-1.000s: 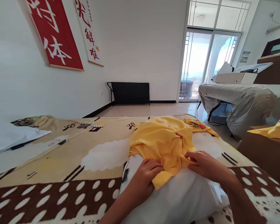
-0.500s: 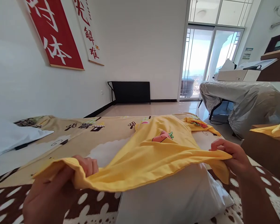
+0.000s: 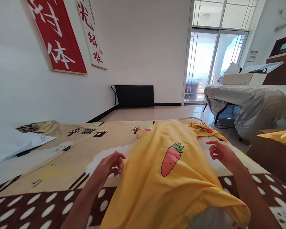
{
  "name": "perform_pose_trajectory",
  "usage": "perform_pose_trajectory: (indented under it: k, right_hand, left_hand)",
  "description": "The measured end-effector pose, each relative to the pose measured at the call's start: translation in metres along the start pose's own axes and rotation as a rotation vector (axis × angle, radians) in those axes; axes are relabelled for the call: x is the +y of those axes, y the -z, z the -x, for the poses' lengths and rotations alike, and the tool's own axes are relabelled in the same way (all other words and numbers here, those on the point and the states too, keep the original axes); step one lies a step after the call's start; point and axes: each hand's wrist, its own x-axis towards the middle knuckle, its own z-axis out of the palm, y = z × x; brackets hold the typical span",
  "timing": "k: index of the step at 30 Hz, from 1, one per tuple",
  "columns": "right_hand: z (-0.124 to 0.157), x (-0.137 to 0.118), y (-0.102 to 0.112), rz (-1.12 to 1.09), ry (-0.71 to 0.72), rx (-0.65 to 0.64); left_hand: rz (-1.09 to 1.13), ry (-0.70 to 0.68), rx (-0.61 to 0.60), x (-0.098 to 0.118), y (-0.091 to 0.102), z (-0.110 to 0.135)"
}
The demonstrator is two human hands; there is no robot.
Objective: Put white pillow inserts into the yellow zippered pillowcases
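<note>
A yellow cloth (image 3: 145, 178) printed with a pink carrot lies spread on the patterned bed cover (image 3: 69, 159), its broad end toward me. My left hand (image 3: 113, 163) is by the cloth's left edge, fingers loosely bent and apart; nothing shows in them. Over on the right side, my right hand (image 3: 220, 152) hovers beside the cloth with its fingers spread and holding nothing. Under the near hem a smooth white bundle (image 3: 212, 218) shows in part; the cloth hides the rest of it. A folded-looking printed part (image 3: 205, 129) of yellow fabric sits at the cloth's far right.
A white pillow (image 3: 21, 141) rests at the bed's left. More yellow fabric (image 3: 283, 136) lies on a brown box (image 3: 269, 156) at right. Beyond stand a plastic-covered table (image 3: 255, 95) with an open carton (image 3: 243, 78), and a black panel (image 3: 134, 96) by the wall.
Both hands have let go of the yellow cloth's near hem and moved forward to its sides. The hem has come down toward me, covering most of the white bundle and showing the whole carrot.
</note>
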Motion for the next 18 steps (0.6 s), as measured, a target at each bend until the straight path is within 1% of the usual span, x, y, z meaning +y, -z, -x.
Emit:
perform_pose_trajectory:
  k: [1,2,3,4,5,7,9,11,13,15,16,17,18]
  right_hand:
    - [-0.011,0.004,-0.006,0.065,-0.138,0.144]
    - [-0.019,0.007,-0.013,0.111,-0.257,0.203]
    - [-0.025,0.012,-0.020,0.136,-0.335,0.214]
    - [-0.028,0.016,-0.027,0.137,-0.365,0.188]
    - [-0.029,0.019,-0.033,0.122,-0.350,0.149]
    - [-0.026,0.021,-0.045,0.105,-0.253,0.101]
    - [-0.020,0.016,-0.050,0.102,-0.172,0.079]
    - [-0.014,0.007,-0.045,0.073,-0.130,0.086]
    - [-0.009,-0.003,-0.031,0.023,-0.089,0.123]
    - [-0.005,-0.008,-0.013,0.048,-0.056,0.140]
    - [-0.004,-0.006,-0.006,0.107,-0.059,0.105]
    - [-0.004,-0.002,-0.001,0.205,-0.081,0.033]
    - [-0.004,0.004,0.002,0.318,-0.113,-0.053]
  left_hand:
    - [-0.054,0.149,0.085,-0.003,-0.014,-0.014]
    - [-0.043,0.256,0.090,-0.009,-0.025,-0.024]
    - [-0.012,0.330,0.099,-0.017,-0.034,-0.032]
    - [0.042,0.356,0.085,-0.025,-0.041,-0.037]
    - [0.109,0.349,0.067,-0.032,-0.046,-0.039]
    - [0.206,0.312,0.083,-0.040,-0.051,-0.037]
    - [0.258,0.308,0.125,-0.037,-0.051,-0.033]
    - [0.313,0.319,0.198,-0.027,-0.045,-0.028]
    - [0.399,0.282,0.242,-0.014,-0.032,-0.023]
    - [0.413,0.258,0.265,-0.004,-0.018,-0.020]
    - [0.362,0.256,0.238,-0.001,-0.013,-0.018]
    - [0.259,0.257,0.181,0.000,-0.011,-0.016]
    - [0.108,0.258,0.104,0.000,-0.011,-0.015]
